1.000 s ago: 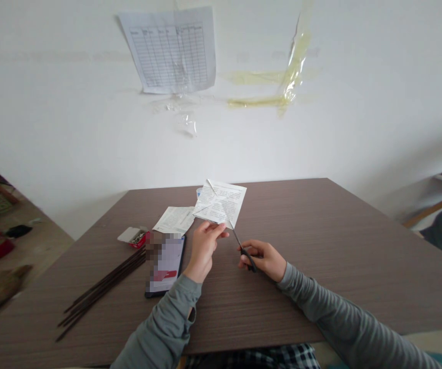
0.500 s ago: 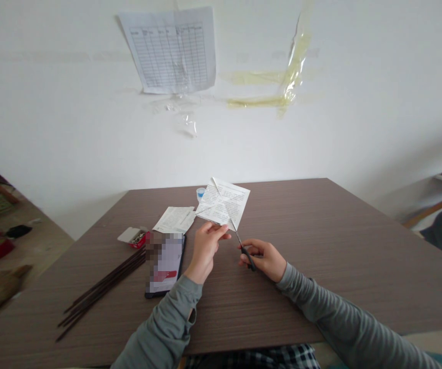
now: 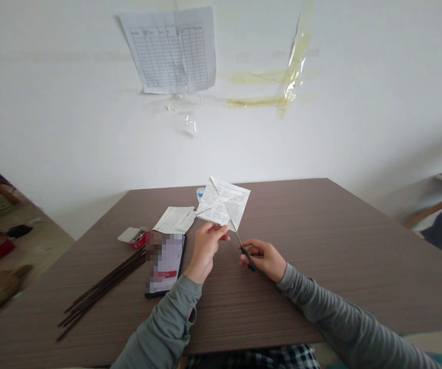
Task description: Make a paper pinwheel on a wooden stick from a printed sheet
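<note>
Above the table, my left hand (image 3: 208,246) pinches the near edge of a square sheet of printed paper (image 3: 228,201). Slits or creases run from the sheet's corners toward its middle. My right hand (image 3: 266,260) grips a pair of scissors (image 3: 248,259) by the dark handles. The blades point up and away from me and lie at the sheet's near corner. How far apart the blades are I cannot make out. Behind the sheet's left edge shows part of a small clear cup (image 3: 200,193) with something blue.
On the table (image 3: 321,230), left of my hands, lie a second printed paper (image 3: 173,220), a small red-and-white box (image 3: 138,237) with its lid up, a phone (image 3: 167,264) and several thin dark sticks (image 3: 103,289). A white wall (image 3: 167,154) stands behind, with a taped form (image 3: 173,51).
Almost nothing differs. The paper has shifted very slightly; both hands and the scissors keep their places.
</note>
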`<state>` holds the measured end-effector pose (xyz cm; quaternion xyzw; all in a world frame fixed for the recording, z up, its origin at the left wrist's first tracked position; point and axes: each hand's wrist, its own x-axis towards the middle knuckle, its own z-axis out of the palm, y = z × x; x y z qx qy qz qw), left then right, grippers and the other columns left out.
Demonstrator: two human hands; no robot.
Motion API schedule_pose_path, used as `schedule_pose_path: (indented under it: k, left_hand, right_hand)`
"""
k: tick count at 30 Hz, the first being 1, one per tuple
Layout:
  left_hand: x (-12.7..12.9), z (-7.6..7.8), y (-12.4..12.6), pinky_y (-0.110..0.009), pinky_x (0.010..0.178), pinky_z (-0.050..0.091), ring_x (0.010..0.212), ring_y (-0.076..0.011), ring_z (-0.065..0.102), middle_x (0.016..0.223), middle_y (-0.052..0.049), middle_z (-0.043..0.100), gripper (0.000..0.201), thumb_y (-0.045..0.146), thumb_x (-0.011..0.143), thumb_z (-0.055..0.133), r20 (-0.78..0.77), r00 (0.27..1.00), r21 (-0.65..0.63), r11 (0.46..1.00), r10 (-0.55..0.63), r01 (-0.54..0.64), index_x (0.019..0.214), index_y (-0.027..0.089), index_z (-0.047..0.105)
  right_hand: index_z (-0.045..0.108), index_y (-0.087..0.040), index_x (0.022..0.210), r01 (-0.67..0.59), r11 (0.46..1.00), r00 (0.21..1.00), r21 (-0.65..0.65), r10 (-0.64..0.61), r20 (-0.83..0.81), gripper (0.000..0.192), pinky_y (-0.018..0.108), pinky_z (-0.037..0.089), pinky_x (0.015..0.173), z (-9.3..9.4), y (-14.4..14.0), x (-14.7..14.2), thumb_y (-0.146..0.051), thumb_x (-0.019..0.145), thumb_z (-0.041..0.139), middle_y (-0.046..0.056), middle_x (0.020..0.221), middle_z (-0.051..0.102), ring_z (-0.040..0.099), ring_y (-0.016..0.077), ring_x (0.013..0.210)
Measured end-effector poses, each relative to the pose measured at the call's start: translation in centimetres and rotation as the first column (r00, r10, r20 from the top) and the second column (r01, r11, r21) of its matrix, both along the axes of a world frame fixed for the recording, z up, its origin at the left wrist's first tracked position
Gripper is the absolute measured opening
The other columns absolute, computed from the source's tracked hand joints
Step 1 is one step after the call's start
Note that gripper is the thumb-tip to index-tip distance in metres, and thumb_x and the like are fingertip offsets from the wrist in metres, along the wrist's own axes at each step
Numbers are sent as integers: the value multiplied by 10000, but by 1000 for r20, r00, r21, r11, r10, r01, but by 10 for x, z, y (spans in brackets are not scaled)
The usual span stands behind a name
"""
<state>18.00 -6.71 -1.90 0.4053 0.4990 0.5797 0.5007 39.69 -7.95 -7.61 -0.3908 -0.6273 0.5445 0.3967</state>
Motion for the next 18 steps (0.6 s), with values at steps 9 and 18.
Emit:
schedule_pose_path:
  k: [9,18]
  left_hand:
    - [1,1,0,-215,496,225,662,-190,790,873,-59,886,279,325,754,1062,-17,1000,-37,999,-25,24,816,223,809]
    - [2,4,0,-213,489,223,658,-187,777,871,-76,900,206,293,743,1007,1,1000,-44,999,-23,23,820,210,835]
  right_hand:
    - [857,-246,1154,24,1000,1000,-16,-24,6,747,428,688,728,4,-2,-2,-855,795,1099,97,844,923,797,274,719]
    - [872,-201,1165,11,1000,999,3,-12,38,723,405,710,748,4,0,1,-805,832,1089,64,804,887,820,271,735]
